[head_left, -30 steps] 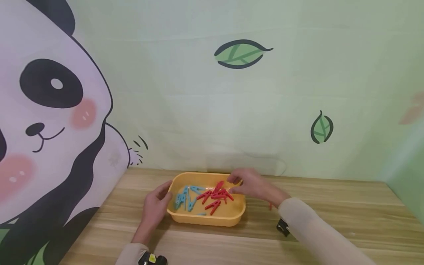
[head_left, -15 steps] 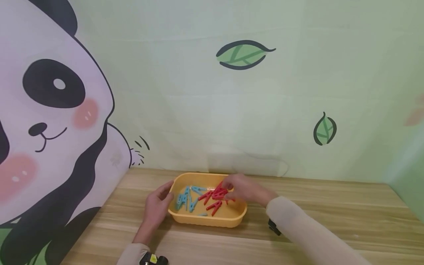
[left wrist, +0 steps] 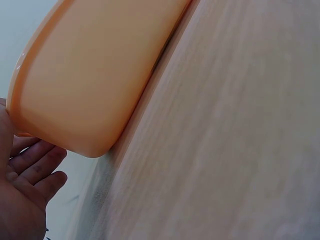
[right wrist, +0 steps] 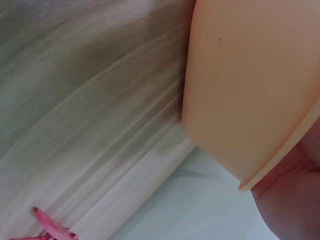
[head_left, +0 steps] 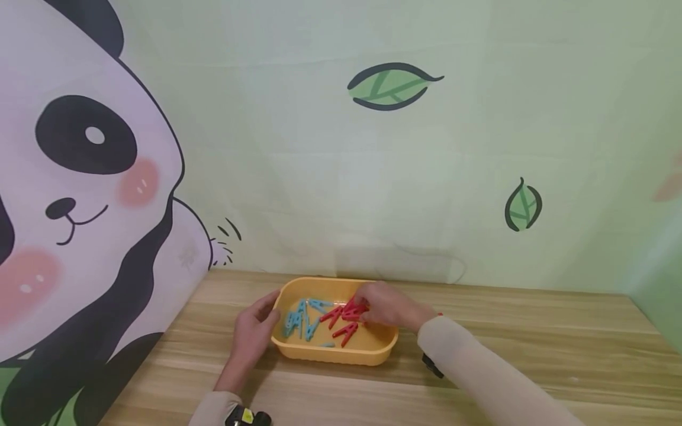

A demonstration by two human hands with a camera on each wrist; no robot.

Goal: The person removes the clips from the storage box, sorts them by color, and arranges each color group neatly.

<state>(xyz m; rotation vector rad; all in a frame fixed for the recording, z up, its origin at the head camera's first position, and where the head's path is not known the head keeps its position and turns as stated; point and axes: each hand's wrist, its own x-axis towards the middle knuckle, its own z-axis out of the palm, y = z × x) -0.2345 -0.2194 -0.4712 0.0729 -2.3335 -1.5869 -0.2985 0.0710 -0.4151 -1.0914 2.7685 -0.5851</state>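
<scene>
A yellow plastic tub [head_left: 335,355] stands on the table with blue clothespins [head_left: 311,329] on its left and red clothespins [head_left: 347,332] on its right. At the tub's left end, my left hand [head_left: 253,329] holds the rim; in the left wrist view its fingers [left wrist: 45,167] curl behind the wall. My right hand [head_left: 388,305] reaches over the right rim into the tub. Its fingers and thumb pinch a red clothespin in the pile, with the fingertips partly hidden. The right wrist view shows mostly the tub's outer wall [right wrist: 250,80] and part of the palm.
Another red clothespin [right wrist: 54,227] lies on the table to the right of the tub, mostly hidden by the right arm in the head view. The wooden table [head_left: 533,355] runs back to a green wall cloth [head_left: 298,177] printed with a panda and leaves.
My right hand has moved left and down from above the tub's right rim to the red clothespins, and its fingers have drawn together there. The left hand keeps its place on the tub.
</scene>
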